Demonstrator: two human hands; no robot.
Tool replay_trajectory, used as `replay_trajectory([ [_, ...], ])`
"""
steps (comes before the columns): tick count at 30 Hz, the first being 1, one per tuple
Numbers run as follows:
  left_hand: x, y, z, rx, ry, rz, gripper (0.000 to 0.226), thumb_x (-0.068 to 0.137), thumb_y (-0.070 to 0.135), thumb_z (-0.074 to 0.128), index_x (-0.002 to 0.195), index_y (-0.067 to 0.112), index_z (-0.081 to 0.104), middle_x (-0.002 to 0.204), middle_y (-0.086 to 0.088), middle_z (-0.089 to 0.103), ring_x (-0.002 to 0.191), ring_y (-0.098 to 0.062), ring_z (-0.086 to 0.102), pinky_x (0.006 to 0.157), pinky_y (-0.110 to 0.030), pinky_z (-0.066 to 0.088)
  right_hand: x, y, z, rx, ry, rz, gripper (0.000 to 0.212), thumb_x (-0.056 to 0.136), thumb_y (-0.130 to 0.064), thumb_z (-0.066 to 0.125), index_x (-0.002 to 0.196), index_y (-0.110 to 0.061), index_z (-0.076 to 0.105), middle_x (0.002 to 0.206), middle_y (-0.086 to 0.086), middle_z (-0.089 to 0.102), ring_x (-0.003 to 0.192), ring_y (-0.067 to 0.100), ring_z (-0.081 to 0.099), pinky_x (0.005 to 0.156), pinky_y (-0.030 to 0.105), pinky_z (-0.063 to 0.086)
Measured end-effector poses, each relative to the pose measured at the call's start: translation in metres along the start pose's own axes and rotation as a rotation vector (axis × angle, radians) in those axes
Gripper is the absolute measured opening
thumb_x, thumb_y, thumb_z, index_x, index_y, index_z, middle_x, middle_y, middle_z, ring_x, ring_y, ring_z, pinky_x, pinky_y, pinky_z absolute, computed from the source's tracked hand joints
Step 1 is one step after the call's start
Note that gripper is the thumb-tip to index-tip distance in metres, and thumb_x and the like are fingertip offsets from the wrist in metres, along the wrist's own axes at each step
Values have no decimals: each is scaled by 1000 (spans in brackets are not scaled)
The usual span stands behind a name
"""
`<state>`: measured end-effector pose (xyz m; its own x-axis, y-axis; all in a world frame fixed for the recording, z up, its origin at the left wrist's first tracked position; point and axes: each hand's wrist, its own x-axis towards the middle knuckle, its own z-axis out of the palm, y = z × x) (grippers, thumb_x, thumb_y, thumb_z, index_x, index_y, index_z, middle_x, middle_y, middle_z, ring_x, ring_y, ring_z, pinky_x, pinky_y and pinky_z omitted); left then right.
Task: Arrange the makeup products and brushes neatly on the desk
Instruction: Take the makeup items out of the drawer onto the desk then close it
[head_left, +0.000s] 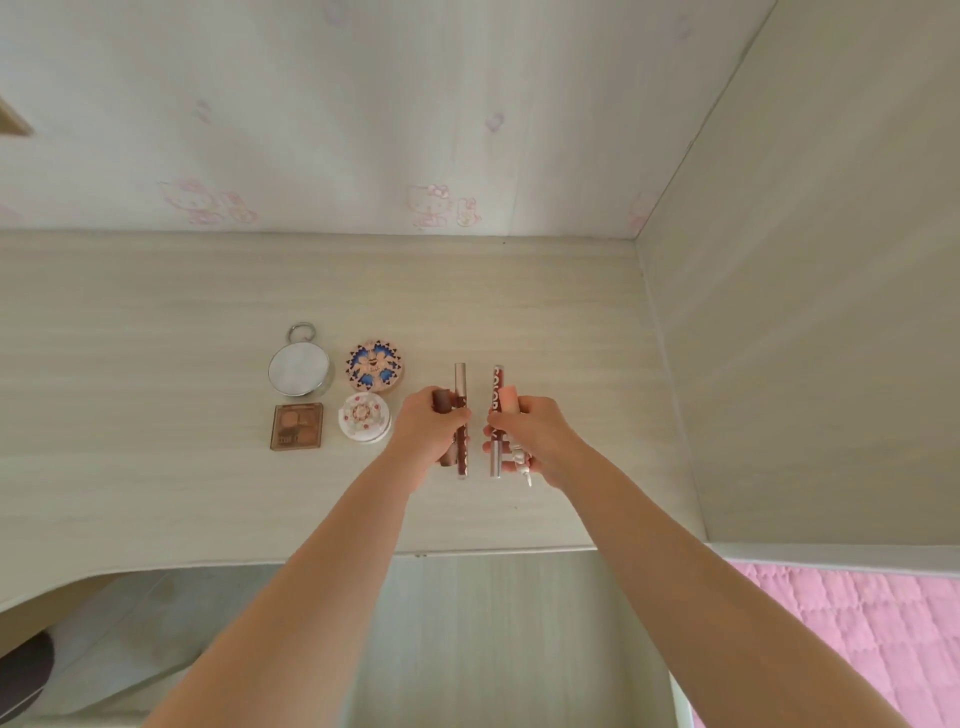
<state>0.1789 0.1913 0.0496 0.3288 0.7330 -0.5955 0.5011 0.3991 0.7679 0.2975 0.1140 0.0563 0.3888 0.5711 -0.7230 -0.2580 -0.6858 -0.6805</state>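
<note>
Makeup tubes: two bundles, right of the four-compact block, on or just above the desk (156, 467); cannot tell which. Left hand (434, 428) curls round a clear slim tube (460, 382) and a brown tube (442, 401). Right hand (530, 436) curls round a red lettered tube (498, 387), a peach-capped tube (509, 397) and a white piece (519, 460). Tubes lie parallel, pointing at the back wall. Judgement: lay them singly, tops level with the patterned compact (375, 366), gaps even, releasing one at a time.
</note>
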Motion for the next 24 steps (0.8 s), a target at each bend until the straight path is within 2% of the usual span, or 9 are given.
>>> replay_trajectory([
  [2,10,3,-1,81,37,10,14,85,9,63,79,17,53,88,-12,64,87,-32,67,72,-40,53,10,-6,1,-53,26,5,9,83,-3,62,90,-7,63,84,13,66,71,27,67,69,45,58],
  [4,18,6,-3,174,67,21,9,84,11,64,85,14,56,85,-9,62,78,-27,63,68,-36,55,17,-10,2,-92,47,17,12,81,0,63,92,-5,64,85,16,66,71,28,68,68,45,59],
  [5,21,6,-3,216,80,32,9,84,12,65,84,15,56,80,-6,60,71,-22,61,60,-30,55,20,-11,3,-110,60,23,14,81,0,63,93,-5,65,87,17,67,71,28,68,68,45,59],
  [7,26,7,-4,275,95,55,15,83,12,65,78,17,52,71,0,55,60,-13,54,37,-17,45,25,-13,5,-159,87,22,16,80,-2,64,95,-4,65,92,20,69,79,31,70,74,47,59],
  [9,29,7,-4,336,95,75,17,82,11,66,76,16,50,67,1,52,56,-10,50,28,-11,34,28,-13,7,-201,114,15,17,78,-4,64,95,-2,66,96,22,70,89,35,69,78,50,57],
  [13,35,3,-3,462,109,84,24,78,16,70,70,19,47,66,4,51,62,-14,49,44,-24,34,30,-15,11,-252,149,-8,12,77,-6,66,88,-4,65,89,20,70,75,31,65,73,42,58],
  [18,36,-2,-2,415,115,91,21,73,19,75,83,11,58,77,-3,62,74,-22,61,59,-29,44,30,-16,11,-238,176,-28,14,78,-4,67,92,-1,66,88,19,71,87,33,69,72,48,59],
  [22,34,-3,-3,317,107,86,27,72,13,77,89,11,56,76,4,58,68,-17,61,49,-24,47,29,-16,11,-246,174,-46,10,78,-3,65,87,-8,63,88,19,69,79,32,67,74,49,58],
  [24,31,-4,-3,240,115,75,33,72,9,77,95,14,54,78,7,55,67,-16,61,49,-26,51,29,-14,10,-233,169,-55,16,78,-2,65,88,-14,60,94,16,68,87,32,68,77,49,58],
])
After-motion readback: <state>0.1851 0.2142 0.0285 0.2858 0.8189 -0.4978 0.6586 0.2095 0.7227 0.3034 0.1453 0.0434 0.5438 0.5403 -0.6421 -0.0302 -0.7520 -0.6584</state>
